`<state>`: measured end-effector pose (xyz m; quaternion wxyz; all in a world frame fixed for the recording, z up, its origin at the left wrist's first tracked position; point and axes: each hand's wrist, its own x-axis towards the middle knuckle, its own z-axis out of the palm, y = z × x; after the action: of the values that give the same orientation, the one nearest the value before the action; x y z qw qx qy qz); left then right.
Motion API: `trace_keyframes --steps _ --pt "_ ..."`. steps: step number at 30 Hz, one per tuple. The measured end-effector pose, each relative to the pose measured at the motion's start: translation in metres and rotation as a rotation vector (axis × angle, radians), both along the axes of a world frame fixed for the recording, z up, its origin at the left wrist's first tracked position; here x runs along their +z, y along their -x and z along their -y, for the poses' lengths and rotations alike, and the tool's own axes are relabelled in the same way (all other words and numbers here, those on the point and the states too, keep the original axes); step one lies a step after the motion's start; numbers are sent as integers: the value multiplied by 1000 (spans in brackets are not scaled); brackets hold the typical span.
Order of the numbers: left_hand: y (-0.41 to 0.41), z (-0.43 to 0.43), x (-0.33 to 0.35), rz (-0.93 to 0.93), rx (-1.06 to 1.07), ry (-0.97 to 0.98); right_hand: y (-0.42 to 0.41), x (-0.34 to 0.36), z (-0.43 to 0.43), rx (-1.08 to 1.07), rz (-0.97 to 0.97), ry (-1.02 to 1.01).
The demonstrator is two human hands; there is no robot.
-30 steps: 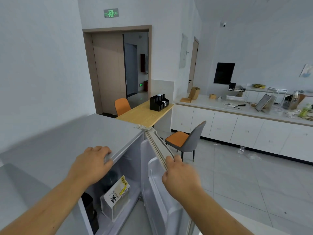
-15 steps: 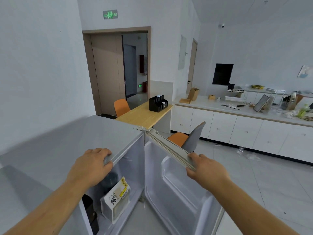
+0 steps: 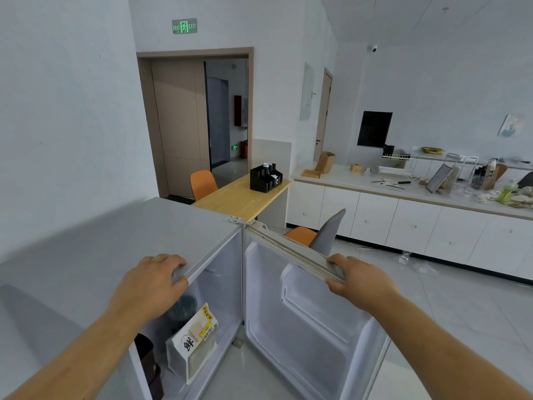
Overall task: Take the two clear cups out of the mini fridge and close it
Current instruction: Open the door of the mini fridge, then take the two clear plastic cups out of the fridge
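Mini fridge (image 3: 121, 243): grey box low in the foreground, seen from above; its flat top fills the lower left and its front stands open.
Fridge door (image 3: 305, 321): swung wide to the right on a hinge at the top front corner, white inner liner facing the camera, its moulded shelf bare.
Clear cups: not clearly made out; a dark round lid or cup top (image 3: 182, 308) shows in the shadow of the compartment just under the left hand, too dim to say what it is.
Inside the fridge: a white bag (image 3: 192, 346) with a large black character and a yellow label leans at the front of the compartment; a dark container (image 3: 147, 359) stands to its left against the wall.
Left hand (image 3: 147, 287): palm down on the front edge of the fridge top, fingers curled over the lip and gripping it.
Right hand (image 3: 360, 280): clenched on the top edge of the open door near its outer end, fingers over the gasket side.
Wooden bench (image 3: 230, 200): just behind the fridge, with a black organiser (image 3: 265, 179) on its far end.
Chairs: an orange one (image 3: 203, 184) at the far side of the wooden bench, a grey-backed one with an orange seat (image 3: 320, 233) behind the door.
Long white bench (image 3: 383, 192): along the right wall over white cabinets, cluttered with racks, boxes and small items.
Doorway (image 3: 225, 116): open at the back, a green exit sign (image 3: 184, 26) above it.
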<state>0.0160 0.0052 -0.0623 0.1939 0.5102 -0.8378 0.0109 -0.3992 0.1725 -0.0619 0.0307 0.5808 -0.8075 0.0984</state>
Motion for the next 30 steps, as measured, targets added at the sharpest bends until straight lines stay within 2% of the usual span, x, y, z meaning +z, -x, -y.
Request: trace_keyframes --steps 6,11,25,30 --pt "0 -1 0 -11 -3 7 11 -6 0 -64 -33 18" --pt "-1 0 0 -16 -5 4 13 -15 1 -84 -138 36" --pt "1 3 -2 -21 6 14 50 -8 15 -49 -19 19" --pt "0 4 -4 -23 -2 22 48 -8 14 -54 -30 30"
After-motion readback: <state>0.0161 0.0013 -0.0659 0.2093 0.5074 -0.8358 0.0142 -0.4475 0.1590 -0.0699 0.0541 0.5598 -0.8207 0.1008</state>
